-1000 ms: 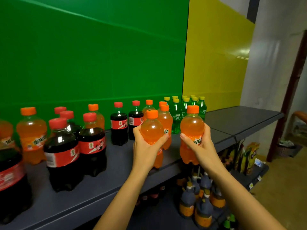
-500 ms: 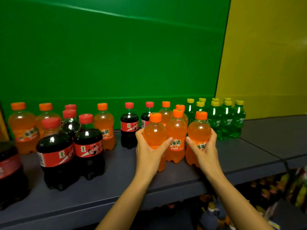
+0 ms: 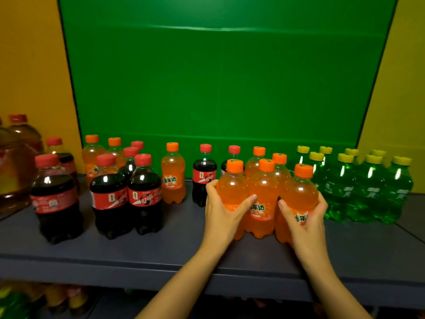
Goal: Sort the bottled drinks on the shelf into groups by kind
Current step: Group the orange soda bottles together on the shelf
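My left hand (image 3: 222,214) grips an orange soda bottle (image 3: 232,187) on the dark shelf (image 3: 161,252). My right hand (image 3: 305,219) grips another orange soda bottle (image 3: 301,192). Both bottles stand against a third orange bottle (image 3: 264,192), with two more orange bottles (image 3: 258,162) behind. Green bottles with yellow caps (image 3: 358,187) are grouped at the right. Cola bottles with red caps (image 3: 124,194) stand at the left, and two more cola bottles (image 3: 204,173) are behind my left hand. A lone orange bottle (image 3: 173,173) stands mid-shelf; two others (image 3: 93,155) are at the back left.
Big bottles of amber liquid (image 3: 13,166) stand at the far left. A green panel (image 3: 218,77) backs the shelf, with yellow walls (image 3: 30,65) either side. Lower shelves with more bottles (image 3: 46,298) lie below the shelf's front edge.
Both hands have brought their orange bottles in from the shelf's front edge and set them beside the orange group. My view has turned left, showing more of the shelf's left end.
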